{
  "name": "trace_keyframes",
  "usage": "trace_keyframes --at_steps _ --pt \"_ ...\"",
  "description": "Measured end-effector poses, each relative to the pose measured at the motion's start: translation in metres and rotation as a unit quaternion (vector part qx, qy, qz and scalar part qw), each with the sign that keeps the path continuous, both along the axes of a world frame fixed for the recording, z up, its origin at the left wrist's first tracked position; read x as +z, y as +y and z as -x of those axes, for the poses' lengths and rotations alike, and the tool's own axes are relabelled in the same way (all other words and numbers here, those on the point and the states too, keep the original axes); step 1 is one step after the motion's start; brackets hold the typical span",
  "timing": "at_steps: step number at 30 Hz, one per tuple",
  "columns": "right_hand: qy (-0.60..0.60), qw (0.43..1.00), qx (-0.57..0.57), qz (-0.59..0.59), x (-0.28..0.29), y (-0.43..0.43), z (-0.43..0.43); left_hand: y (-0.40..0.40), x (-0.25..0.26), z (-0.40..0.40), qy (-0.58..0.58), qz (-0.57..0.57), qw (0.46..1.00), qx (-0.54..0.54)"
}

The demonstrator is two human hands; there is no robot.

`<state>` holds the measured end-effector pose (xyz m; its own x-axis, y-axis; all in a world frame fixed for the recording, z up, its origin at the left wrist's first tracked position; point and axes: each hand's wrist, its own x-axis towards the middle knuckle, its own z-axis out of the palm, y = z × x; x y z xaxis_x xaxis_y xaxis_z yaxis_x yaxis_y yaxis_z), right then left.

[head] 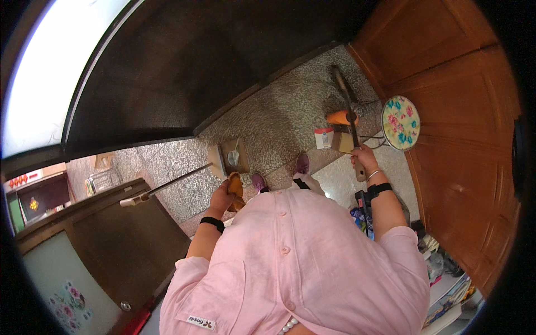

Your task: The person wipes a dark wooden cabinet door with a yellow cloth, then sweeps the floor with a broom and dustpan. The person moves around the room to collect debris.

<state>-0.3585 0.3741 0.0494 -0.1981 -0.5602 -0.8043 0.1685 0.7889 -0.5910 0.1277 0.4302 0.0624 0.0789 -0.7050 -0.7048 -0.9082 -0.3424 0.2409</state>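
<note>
My left hand [222,196] is closed on an orange-brown, crumpled item [235,186], perhaps a cloth, beside my body. On the other side, my right hand [365,160] grips the handle of a long, dark brush-like tool [347,94]. The tool's far part reaches over the floor, above an orange object [338,117]. Near my left hand, a long-handled dustpan [216,162] stands on the floor with its metal rod slanting left. An open cardboard box [246,155] beside it holds a round, silvery item [233,158].
A red-and-white box [323,138] and a small brown box [344,143] stand on the speckled floor. A round stool with a floral cover [400,122] is by the wooden cabinet [456,138]. Dark panels rise ahead; a wooden door [125,226] is at left. Bags and papers lie lower right.
</note>
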Motion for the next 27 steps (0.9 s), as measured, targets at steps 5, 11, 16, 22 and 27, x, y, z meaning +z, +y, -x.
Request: trace_keyframes --at_steps 5,11,16,22,27 --pt "0.007 0.996 0.075 -0.045 0.021 0.039 -0.057 -0.004 -0.012 -0.035 0.037 0.054 0.996 -0.059" --pt "-0.061 0.991 0.104 -0.065 0.052 0.096 -0.137 -0.002 -0.017 -0.088 0.039 0.067 0.992 -0.096" --pt "-0.045 0.989 0.133 -0.055 0.084 0.137 -0.168 0.007 -0.040 -0.133 0.034 0.067 0.987 -0.140" --pt "0.008 0.995 0.089 -0.049 0.121 0.209 -0.198 0.011 -0.058 -0.162 0.057 0.031 0.987 -0.148" --pt "0.101 0.989 0.091 -0.066 0.106 0.227 -0.197 0.007 -0.050 -0.159 0.028 0.013 0.988 -0.151"
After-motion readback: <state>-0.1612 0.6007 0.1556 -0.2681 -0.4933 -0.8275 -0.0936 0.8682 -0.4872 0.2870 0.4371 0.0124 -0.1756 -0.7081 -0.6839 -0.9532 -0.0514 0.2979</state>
